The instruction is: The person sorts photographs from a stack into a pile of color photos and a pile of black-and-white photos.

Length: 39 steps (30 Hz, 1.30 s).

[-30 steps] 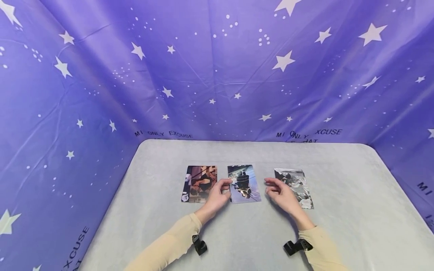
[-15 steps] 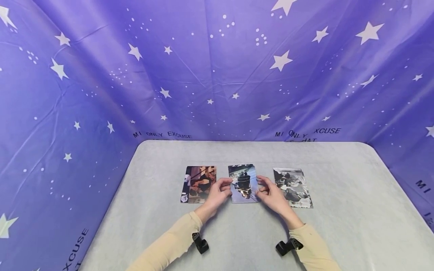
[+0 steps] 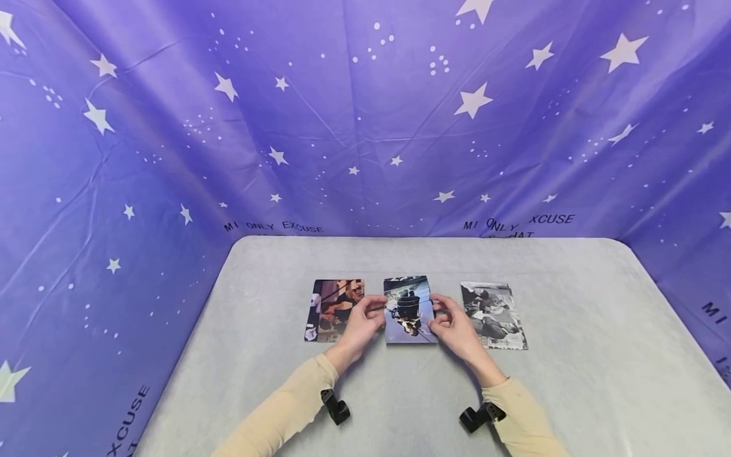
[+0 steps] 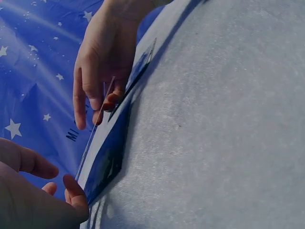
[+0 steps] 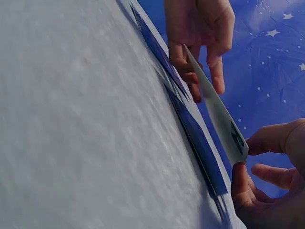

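Raised slightly off the table is the middle photo (image 3: pixel 407 311), a bluish picture with dark figures; its pale back (image 5: pixel 224 124) shows in the right wrist view. My right hand (image 3: pixel 455 327) pinches its right edge between thumb and fingers. At the left edge, my left hand (image 3: pixel 363 322) has its fingers loosely bent, index and thumb apart; whether a fingertip touches the photo cannot be told. Beneath the raised photo, another bluish photo (image 5: pixel 198 133) lies on the table. A reddish-brown photo (image 3: pixel 331 311) lies left, partly behind my left hand, and a black-and-white photo (image 3: pixel 495 317) lies right.
The grey-white table (image 3: pixel 240 298) has rounded far corners. Behind and beside it hangs a purple cloth (image 3: pixel 354 127) with white stars and lettering. Black camera mounts are strapped on both beige sleeves (image 3: pixel 285 400).
My right hand has moved left from beside the black-and-white photo to the middle photo and gripped its right edge. The middle photo has lifted a little; my left fingers have drawn slightly left.
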Available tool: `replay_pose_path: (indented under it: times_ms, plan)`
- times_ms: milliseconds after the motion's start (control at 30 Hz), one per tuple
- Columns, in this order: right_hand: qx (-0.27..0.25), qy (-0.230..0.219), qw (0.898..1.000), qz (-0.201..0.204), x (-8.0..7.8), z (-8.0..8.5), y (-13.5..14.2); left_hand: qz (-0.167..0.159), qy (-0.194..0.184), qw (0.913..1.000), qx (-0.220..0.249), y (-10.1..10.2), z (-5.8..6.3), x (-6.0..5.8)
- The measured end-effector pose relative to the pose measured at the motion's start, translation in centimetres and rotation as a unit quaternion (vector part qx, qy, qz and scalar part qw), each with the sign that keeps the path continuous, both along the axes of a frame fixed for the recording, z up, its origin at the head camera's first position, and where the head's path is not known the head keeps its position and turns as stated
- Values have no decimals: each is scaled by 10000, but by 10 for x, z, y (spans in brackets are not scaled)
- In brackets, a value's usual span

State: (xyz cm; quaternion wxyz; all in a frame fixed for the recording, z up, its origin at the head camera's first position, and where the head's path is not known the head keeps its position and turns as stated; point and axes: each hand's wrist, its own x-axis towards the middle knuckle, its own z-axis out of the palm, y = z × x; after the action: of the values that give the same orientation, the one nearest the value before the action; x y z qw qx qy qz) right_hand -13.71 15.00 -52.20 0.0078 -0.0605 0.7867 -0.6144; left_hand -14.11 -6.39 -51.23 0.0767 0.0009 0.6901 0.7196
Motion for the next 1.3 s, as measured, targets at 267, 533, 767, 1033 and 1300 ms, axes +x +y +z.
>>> replay_pose_path:
  times_ms: [267,533,767,1033,1300]
  plan:
    - [-257,-128,9996,-32,2,-2,-14,78,17,10000,-5,-11,-6,-5]
    - [-420,-30,9990,-123,3,-4,-31,-11,-109,9998,191,-31,-7,-11]
    - [-534,256,9981,-166,6,-9,-50,-63,-125,9995,270,-54,-7,-14]
    - [-292,988,9945,186,2,-13,-75,171,-22,9998,-130,-82,-9,-11]
    - [67,759,9967,280,-2,-8,-97,183,-178,9994,-233,-105,-1,-4]
